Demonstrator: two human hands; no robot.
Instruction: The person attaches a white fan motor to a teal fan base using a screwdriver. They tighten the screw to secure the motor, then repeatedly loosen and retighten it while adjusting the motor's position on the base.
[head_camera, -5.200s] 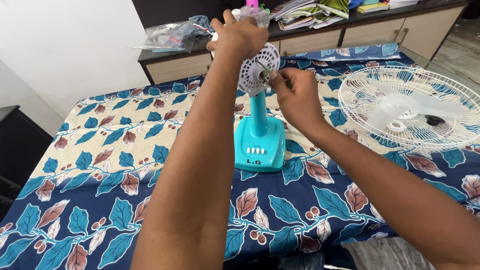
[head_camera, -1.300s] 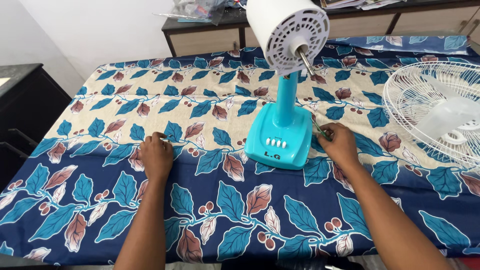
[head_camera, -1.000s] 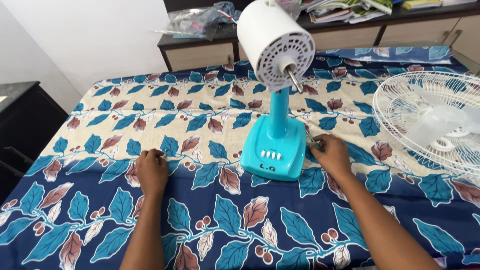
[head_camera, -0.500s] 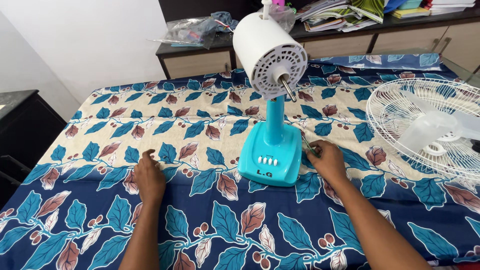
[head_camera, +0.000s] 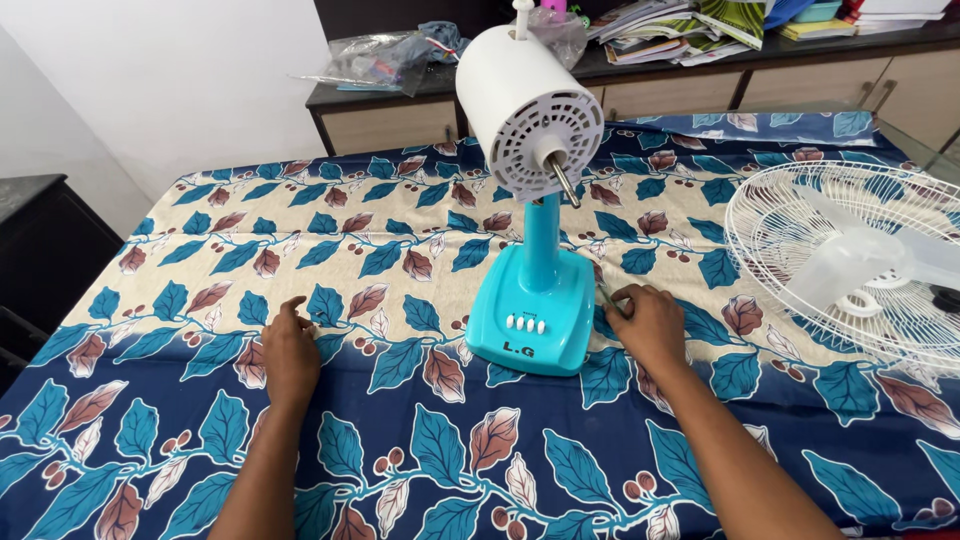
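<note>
**A:** Blue leaf-print cloth (head_camera: 430, 450) covers the whole worktop, nearest the camera and right across. What are the hands doing on it?

**B:** The left hand (head_camera: 290, 350) lies palm down on the cloth, fingers loosely spread, thumb out to the side. It holds nothing; it only touches the fabric, well apart from the fan.

**A:** And the other?

**B:** The right hand (head_camera: 648, 325) rests on the cloth just beside the right edge of the turquoise fan base (head_camera: 528, 325). Its fingers are curled in, and the tips seem to pinch a thin greenish tool (head_camera: 606, 298), though it is too small to say exactly what it is or how firmly it is gripped.

**A:** Where does the fan itself stand?

**B:** Between the two hands, a little further back. The base sits flat on the cloth with a row of white buttons on its front slope. A turquoise neck (head_camera: 543, 240) rises upright from it to the white motor housing (head_camera: 515, 95), which faces the camera with its bare metal shaft (head_camera: 564, 185) pointing down and forward.

**A:** Anything to the side?

**B:** Off to the right, the white wire guard (head_camera: 800, 215) lies flat on the cloth with the translucent blade (head_camera: 870, 262) resting inside it, well apart from the right hand.

**A:** And beyond?

**B:** A dark-topped cabinet (head_camera: 700, 85) along the wall, carrying clear plastic bags (head_camera: 375, 62) and a pile of books and papers (head_camera: 690, 22).
</note>
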